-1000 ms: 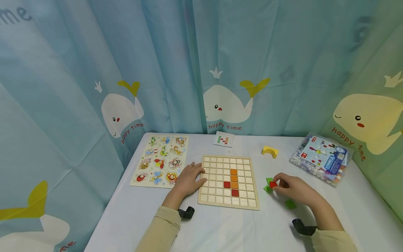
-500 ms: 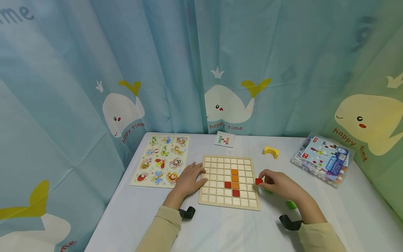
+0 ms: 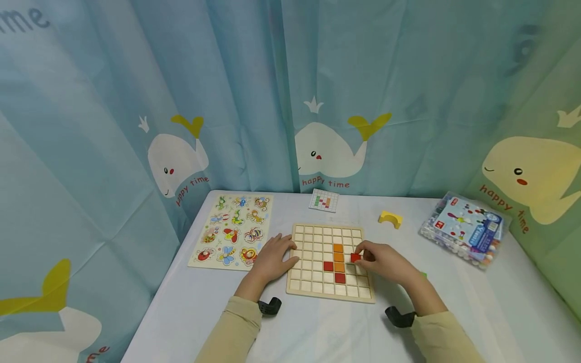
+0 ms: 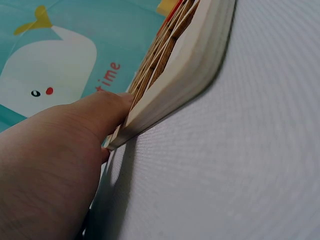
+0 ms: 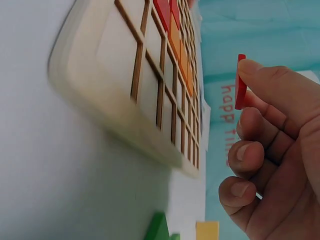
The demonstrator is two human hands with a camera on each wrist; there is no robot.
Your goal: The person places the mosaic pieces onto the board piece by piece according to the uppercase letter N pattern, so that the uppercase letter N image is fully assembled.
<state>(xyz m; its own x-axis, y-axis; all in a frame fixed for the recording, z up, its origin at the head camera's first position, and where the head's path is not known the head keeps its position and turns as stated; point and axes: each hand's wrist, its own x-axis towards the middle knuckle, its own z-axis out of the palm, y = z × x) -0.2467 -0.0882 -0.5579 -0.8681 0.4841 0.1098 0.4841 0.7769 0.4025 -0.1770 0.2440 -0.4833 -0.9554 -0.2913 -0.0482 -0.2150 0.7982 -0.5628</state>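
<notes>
Tile (image 3: 355,257), red and pinched in the right grip (image 3: 386,261), now comes over the board (image 3: 317,248) at three o'clock, looking ready to place.

Square pale-wood grid board (image 3: 306,256): one. Flat red square tiles (image 3: 328,266): three, two of them in the board. Flat orange square tiles (image 3: 339,257): three. Green pieces (image 5: 159,227): at least two; full number cannot be established. Yellow arch block (image 3: 391,219): one. Small white gridded card (image 3: 324,200): one. Pale picture board (image 3: 244,226): one, bearing twelve coloured figures (image 3: 231,235). Clear plastic box (image 3: 466,230): one. Bare hands: two, one left hand (image 3: 274,256), one right hand (image 3: 386,261). Black wrist-worn devices (image 3: 399,316): two. White whale prints (image 3: 331,151): four, one partly cut off.
</notes>
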